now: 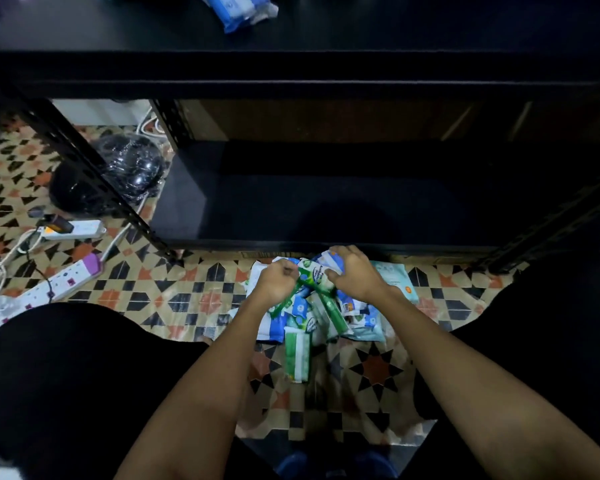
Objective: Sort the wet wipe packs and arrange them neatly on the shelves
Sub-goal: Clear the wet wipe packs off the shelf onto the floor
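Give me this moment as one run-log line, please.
both hands grip green pack | pile on floor | lower shelf bare

Dim, shadowy, wide-angle edge distortion

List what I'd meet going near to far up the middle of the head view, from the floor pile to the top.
Green wipe pack lying alone on the tiled floor → pile of wipe packs → left hand and right hand in the pile → lower shelf → upper shelf → blue packs.
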